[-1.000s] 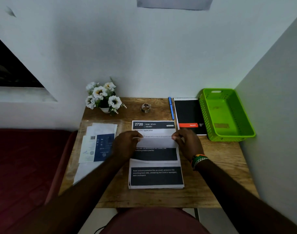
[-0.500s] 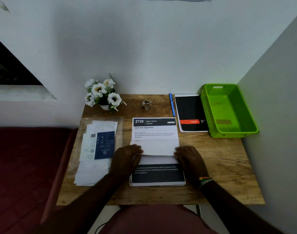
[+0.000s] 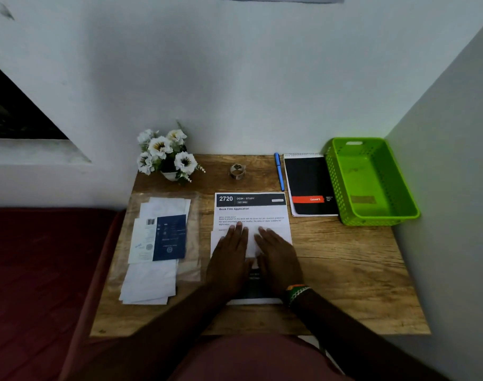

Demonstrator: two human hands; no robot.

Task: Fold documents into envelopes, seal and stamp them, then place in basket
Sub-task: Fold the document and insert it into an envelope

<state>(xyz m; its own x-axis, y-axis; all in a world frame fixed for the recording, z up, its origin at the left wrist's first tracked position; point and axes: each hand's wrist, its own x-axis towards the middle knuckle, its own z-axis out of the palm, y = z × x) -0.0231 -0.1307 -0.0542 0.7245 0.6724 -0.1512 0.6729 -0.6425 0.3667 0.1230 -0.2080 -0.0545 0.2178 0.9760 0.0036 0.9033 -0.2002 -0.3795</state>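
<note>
Two hands, mine, lie flat side by side on the sheet at centre frame, left hand and right hand both with fingers straight and spread, grasping nothing, pressing the folded-up lower flap down onto the page. The sheet sits on the desk with its long axis running away from me, toward the top of the frame; its printed header shows just above my fingertips, and the fold line lies under my palms, crosswise to that axis. I judge the crease is being set, so the next stroke should run sideways along the fold, each hand toward its own edge. Neither hand is nearer: they flank the midline evenly.

Envelopes wait in a loose pile at centre left, nearer my left hand. The basket, green, stands at the upper right of the desk against the wall, nearer my right. Between them along the top edge: flowers, a tape roll, a blue pen and a black notebook. Sealing, stamping and basketing look yet to be done for this sheet.
</note>
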